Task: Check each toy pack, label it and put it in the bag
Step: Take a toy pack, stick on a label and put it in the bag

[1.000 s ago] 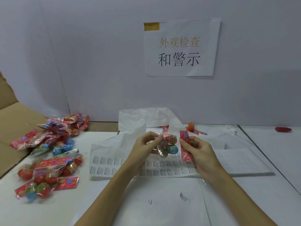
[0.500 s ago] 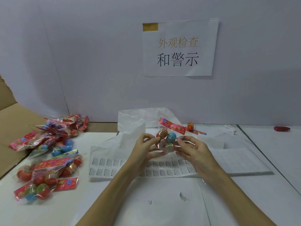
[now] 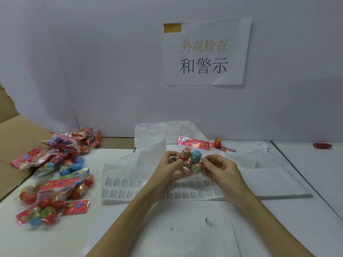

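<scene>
A toy pack [image 3: 192, 160] is held up over the middle of the table [image 3: 297, 210], just above the label sheet [image 3: 130, 186]. Its left edge is pinched by the left hand [image 3: 168, 168], its right edge by the right hand [image 3: 220, 168], fingers curled onto the clear film on both sides. The red flowered header of the pack is pointed away, toward the far wall. The step is judged to be the check, with no label seen on the pack yet.

Trouble could be caused by the film itself: it is slick and thin, and only its edges are gripped, so the pack could slide out and be dropped onto the sheet. A loose label [image 3: 210, 222] is curled up on the near paper; it may be stuck to itself and wasted. The white bag [image 3: 152, 143] is slumped flat behind the hands, and its mouth would probably have to be opened before anything is put in. Two heaps of packs lie on the left, a far pile [image 3: 61, 151] and a near pile [image 3: 53, 197]; checked and unchecked ones could be confused, as which is which cannot be told.

The print on the labels is too small to be read. The underside of the pack is hidden by the fingers. A small red object [image 3: 322, 145] at the far right cannot be identified, and the cardboard [image 3: 13, 145] at the left is cut off by the frame.
</scene>
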